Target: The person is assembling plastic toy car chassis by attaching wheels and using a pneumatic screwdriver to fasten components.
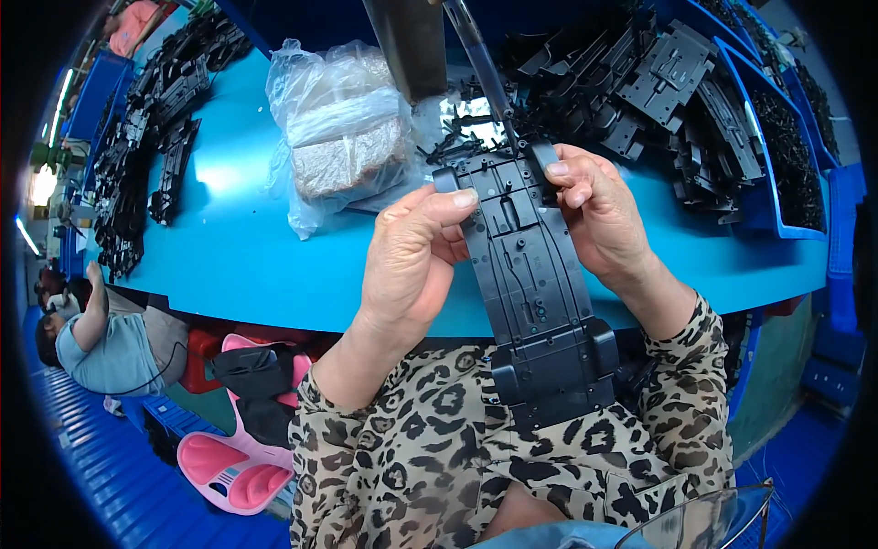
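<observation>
A long black plastic chassis [530, 265], with curved wheel-arch pieces at its corners, is held up between my hands at the front edge of the table. My left hand [412, 242] grips its far left corner, thumb on top and fingers curled beneath. My right hand [599, 206] pinches the arch at the far right corner. The near end of the chassis hangs over my lap. A slim metal rod [485, 73] comes down from above to the far end of the chassis; whether its tip touches the part, I cannot tell. Some fingertips are hidden under the part.
On the blue table [238, 265] lies a plastic-wrapped package [347, 137] beside a metal post [407, 46]. Black parts are piled at left [151, 137] and right [668, 82]. A blue bin [786, 137] holds small black pieces. Another person [114, 348] sits at left, near a pink chair [238, 457].
</observation>
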`<state>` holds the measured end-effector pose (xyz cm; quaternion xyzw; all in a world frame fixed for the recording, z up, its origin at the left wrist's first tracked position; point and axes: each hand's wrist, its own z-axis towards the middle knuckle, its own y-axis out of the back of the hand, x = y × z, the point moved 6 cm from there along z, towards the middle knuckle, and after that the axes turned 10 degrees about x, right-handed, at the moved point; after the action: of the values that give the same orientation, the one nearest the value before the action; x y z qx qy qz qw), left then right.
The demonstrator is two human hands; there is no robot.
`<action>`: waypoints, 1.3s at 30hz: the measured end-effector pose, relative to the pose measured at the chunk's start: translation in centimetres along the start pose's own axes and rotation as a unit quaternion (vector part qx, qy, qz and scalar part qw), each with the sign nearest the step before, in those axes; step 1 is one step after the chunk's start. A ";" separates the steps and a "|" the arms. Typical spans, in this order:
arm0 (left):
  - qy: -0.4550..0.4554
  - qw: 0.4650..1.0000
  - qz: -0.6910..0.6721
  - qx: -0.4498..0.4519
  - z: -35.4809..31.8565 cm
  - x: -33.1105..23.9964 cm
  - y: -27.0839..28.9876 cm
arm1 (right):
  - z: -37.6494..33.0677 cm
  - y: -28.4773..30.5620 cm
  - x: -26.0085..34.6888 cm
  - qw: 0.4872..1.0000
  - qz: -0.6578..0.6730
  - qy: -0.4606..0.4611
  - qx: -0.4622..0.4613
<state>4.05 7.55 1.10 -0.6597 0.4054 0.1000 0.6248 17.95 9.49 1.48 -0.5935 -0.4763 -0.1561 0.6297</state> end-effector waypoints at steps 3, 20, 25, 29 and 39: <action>-0.002 1.000 0.002 -0.005 0.0 0.1 0.4 | 0.0 -0.2 0.1 1.000 0.000 -0.001 0.006; -0.002 1.000 -0.006 -0.001 -0.2 0.1 0.4 | 0.0 -0.2 0.0 0.999 0.014 0.008 0.027; -0.008 1.000 -0.013 -0.002 -0.3 -0.1 -0.1 | 0.0 -0.2 -0.3 1.000 0.012 0.001 0.018; 0.004 1.000 0.003 0.000 -0.3 0.2 0.0 | -0.2 -0.2 -0.3 1.000 0.007 -0.001 0.009; 0.004 1.000 -0.015 0.019 -0.2 0.1 -0.5 | -0.2 -0.1 -0.3 0.999 0.030 0.000 0.024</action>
<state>4.34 7.23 1.46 -0.6538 0.4000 0.0806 0.6372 17.81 9.19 1.27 -0.5925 -0.4621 -0.1258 0.6478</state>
